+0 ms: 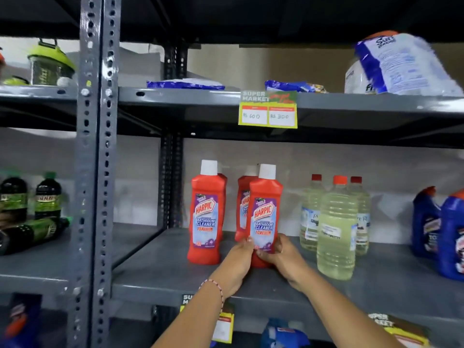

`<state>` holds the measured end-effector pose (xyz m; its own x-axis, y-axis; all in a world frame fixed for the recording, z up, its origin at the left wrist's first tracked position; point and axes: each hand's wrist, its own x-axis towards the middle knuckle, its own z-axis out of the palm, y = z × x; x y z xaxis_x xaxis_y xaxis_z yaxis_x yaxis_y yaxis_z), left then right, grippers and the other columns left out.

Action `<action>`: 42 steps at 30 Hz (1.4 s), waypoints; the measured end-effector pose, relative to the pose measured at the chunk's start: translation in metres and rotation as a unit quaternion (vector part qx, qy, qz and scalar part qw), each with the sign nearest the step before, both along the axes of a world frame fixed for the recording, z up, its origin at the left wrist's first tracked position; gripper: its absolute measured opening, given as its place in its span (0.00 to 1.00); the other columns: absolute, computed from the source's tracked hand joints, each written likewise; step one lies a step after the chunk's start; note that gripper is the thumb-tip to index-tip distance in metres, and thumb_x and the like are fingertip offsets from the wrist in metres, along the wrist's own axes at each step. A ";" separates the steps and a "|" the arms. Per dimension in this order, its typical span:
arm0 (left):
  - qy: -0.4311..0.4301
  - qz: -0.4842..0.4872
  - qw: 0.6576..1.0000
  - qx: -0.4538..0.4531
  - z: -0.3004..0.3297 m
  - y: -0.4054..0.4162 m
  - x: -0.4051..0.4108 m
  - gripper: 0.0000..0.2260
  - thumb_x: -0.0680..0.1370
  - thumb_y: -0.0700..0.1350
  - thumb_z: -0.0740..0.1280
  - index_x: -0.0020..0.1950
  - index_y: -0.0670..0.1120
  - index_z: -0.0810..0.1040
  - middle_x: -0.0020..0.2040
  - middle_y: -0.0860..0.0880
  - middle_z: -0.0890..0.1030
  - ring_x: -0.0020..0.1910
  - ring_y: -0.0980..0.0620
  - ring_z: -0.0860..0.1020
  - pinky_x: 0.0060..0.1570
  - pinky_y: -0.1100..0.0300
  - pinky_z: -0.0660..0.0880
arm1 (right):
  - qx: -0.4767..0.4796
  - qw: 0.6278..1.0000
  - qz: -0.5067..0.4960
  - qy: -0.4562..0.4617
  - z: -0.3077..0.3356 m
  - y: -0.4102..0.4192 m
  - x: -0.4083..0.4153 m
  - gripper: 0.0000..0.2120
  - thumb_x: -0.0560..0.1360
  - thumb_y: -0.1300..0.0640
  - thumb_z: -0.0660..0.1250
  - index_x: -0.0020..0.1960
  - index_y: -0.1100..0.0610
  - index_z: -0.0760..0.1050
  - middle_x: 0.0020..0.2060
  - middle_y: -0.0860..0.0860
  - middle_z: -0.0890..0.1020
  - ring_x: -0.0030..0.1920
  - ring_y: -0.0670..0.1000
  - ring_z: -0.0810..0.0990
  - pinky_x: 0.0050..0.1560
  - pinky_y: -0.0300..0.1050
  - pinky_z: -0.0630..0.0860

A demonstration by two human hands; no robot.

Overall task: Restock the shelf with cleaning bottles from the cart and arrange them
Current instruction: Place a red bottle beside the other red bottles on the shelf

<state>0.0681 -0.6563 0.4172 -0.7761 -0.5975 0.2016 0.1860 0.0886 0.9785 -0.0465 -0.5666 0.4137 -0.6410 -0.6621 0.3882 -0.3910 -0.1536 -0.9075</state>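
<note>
On the far-left bay, dark green-capped bottles (47, 197): two upright, one lying on its side in front. Grey slotted upright (96, 146) divides the bays. Middle shelf (160, 262), left to right:

- Red Harpic bottle (205, 217), white cap, upright, label forward; a second red bottle directly behind it, mostly hidden.
- Rear red bottle (243, 197), upright, partly covered by the one in front.
- Held red Harpic bottle (265, 214), upright near the shelf's front, base on or just above the shelf; which, cannot be told. Left hand (236, 262), thread band at the wrist, is clasped against its lower left side; right hand (283, 257) is wrapped around its lower right side, fingertips on the label.
- Three clear bottles of pale yellow liquid (336, 229), red caps, upright, one forward of two.
- Blue bottles (449, 234), orange tops, at the right edge.

Upper shelf edge: yellow price tag (268, 110), reading 600 and 300.
</note>
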 end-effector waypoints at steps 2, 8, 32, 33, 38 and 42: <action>-0.011 0.009 1.000 -0.003 0.002 0.003 -0.003 0.16 0.82 0.55 0.56 0.62 0.50 0.77 0.64 0.45 0.80 0.63 0.48 0.78 0.70 0.49 0.70 | 0.010 1.000 -0.002 -0.004 -0.001 -0.002 -0.002 0.27 0.69 0.69 0.76 0.65 0.62 0.70 0.59 0.54 0.83 0.53 0.44 0.83 0.49 0.35 0.81; 0.001 0.009 1.000 0.011 0.010 0.010 -0.003 0.20 0.84 0.54 0.52 0.67 0.46 0.75 0.60 0.45 0.79 0.61 0.47 0.78 0.67 0.54 0.72 | 0.015 1.000 -0.010 -0.004 -0.005 -0.004 -0.004 0.30 0.70 0.64 0.76 0.68 0.62 0.70 0.62 0.56 0.82 0.62 0.53 0.81 0.65 0.50 0.76; -0.052 -0.333 0.931 0.141 -0.155 0.440 -0.077 0.17 0.84 0.51 0.50 0.62 0.45 0.73 0.56 0.45 0.82 0.56 0.51 0.80 0.60 0.57 0.73 | -0.150 0.842 -0.295 -0.426 -0.193 0.523 0.051 0.17 0.73 0.53 0.67 0.60 0.55 0.80 0.55 0.51 0.86 0.57 0.52 0.83 0.63 0.54 0.74; -0.119 -0.363 0.918 0.111 -0.189 0.471 -0.085 0.14 0.84 0.51 0.54 0.58 0.47 0.75 0.52 0.46 0.82 0.50 0.53 0.80 0.55 0.59 0.74 | -0.113 0.820 -0.343 -0.444 -0.220 0.558 0.056 0.17 0.75 0.56 0.67 0.63 0.56 0.79 0.57 0.52 0.85 0.59 0.53 0.82 0.62 0.54 0.75; -0.373 -0.584 0.683 -0.230 -0.335 0.596 -0.069 0.09 0.78 0.51 0.65 0.57 0.52 0.78 0.53 0.46 0.80 0.48 0.51 0.77 0.49 0.57 0.78 | 0.274 0.726 -0.458 -0.434 -0.364 0.696 0.108 0.15 0.78 0.66 0.64 0.64 0.60 0.76 0.60 0.59 0.80 0.57 0.54 0.78 0.54 0.44 0.74; -0.426 -0.670 0.454 -0.405 -0.401 0.653 -0.036 0.22 0.75 0.51 0.69 0.67 0.44 0.74 0.64 0.44 0.79 0.62 0.44 0.78 0.58 0.56 0.75 | 0.563 0.657 -0.305 -0.397 -0.463 0.731 0.147 0.21 0.76 0.66 0.60 0.68 0.56 0.73 0.67 0.56 0.78 0.68 0.56 0.75 0.70 0.49 0.67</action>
